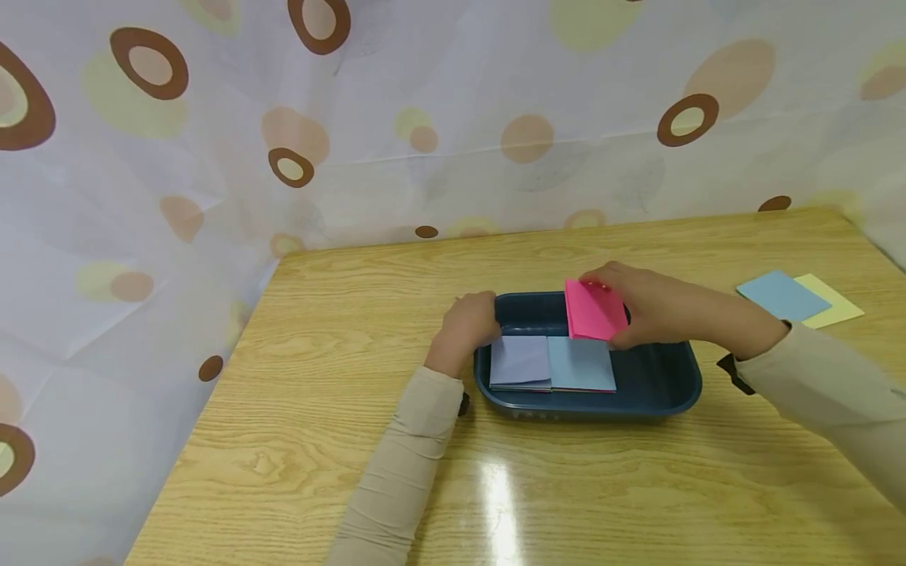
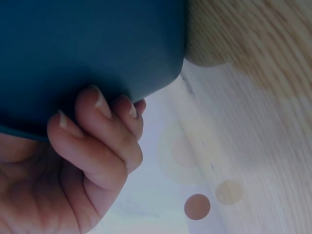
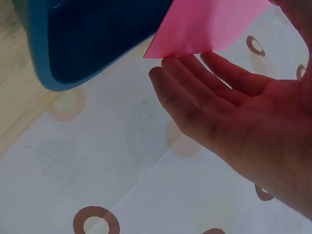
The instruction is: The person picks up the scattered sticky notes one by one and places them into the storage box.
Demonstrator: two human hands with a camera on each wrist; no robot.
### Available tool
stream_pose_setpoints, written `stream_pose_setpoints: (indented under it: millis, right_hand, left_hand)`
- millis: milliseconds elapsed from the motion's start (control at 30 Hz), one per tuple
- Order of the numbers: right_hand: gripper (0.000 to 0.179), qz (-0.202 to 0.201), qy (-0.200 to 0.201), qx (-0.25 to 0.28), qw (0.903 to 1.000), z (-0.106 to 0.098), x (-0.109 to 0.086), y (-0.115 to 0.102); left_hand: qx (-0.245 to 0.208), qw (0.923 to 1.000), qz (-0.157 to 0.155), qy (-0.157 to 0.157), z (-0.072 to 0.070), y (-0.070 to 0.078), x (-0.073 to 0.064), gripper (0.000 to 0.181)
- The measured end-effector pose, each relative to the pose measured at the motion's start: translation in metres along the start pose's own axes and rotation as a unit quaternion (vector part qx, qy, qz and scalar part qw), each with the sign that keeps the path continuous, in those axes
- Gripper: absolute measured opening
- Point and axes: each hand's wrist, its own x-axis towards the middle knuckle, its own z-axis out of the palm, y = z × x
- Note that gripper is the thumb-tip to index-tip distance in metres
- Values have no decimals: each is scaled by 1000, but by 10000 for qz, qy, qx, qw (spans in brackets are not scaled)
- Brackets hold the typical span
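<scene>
A dark blue plastic basin [image 1: 658, 393] stands on the wooden table. My left hand [image 1: 469, 324] grips its left end; in the left wrist view the curled fingers [image 2: 105, 134] press against the outer wall. Above the basin's back right part, my right hand [image 1: 633, 303] pinches a bright pink square of paper [image 1: 591, 310] by its edges, thumb at the near side and fingertips at the far side. Inside the basin lie two side-by-side paper stacks, a lavender one [image 1: 519, 359] at the left and a light blue one [image 1: 580, 363] beside it.
On the table [image 1: 318, 440] to the right, beyond my right forearm, a light blue paper square [image 1: 782, 295] overlaps a pale yellow one [image 1: 838, 303]. A spotted white curtain [image 1: 481, 102] hangs behind the table and along its left side.
</scene>
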Motion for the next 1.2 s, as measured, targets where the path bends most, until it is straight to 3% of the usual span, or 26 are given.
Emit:
stream_pose_setpoints:
  millis: [500, 767, 1200]
  right_hand:
    - [74, 31, -791, -975, 9921, 26, 20, -18]
    - [66, 103, -1291, -1396, 9817, 35, 29, -19]
    - [69, 147, -1378, -1753, 9747, 49, 35, -23]
  left_hand:
    - [26, 10000, -14, 0, -1, 1, 1, 42]
    - [-18, 10000, 6, -29, -1, 0, 1, 42]
    - [10, 10000, -13, -29, -2, -1, 0, 41]
